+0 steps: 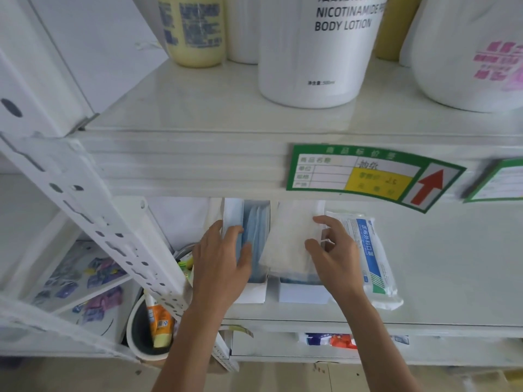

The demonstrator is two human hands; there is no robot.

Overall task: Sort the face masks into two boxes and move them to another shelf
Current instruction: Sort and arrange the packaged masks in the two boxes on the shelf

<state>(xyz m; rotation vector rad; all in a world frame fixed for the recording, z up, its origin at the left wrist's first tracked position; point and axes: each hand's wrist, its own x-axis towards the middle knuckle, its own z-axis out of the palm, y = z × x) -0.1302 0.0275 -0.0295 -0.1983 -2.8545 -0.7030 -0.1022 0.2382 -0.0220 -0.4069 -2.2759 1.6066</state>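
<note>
Two open white boxes stand side by side on the middle shelf point(441, 267). The left box point(252, 294) holds blue face masks point(256, 236). The right box point(302, 294) shows white face masks point(285, 241) on top, with a blue edge beneath them. My left hand point(220, 264) grips the left box's left wall, thumb outside and fingers inside on the blue masks. My right hand point(336, 256) holds the right box at its right wall, its thumb and index finger lying on the white masks.
A sealed bag of masks point(370, 256) lies right of the right box, against my right hand. The upper shelf carries lotion bottles point(319, 52) and a green price tag point(368, 174). A perforated white post point(113, 222) slants at left, with a cup of tubes point(152, 329) below.
</note>
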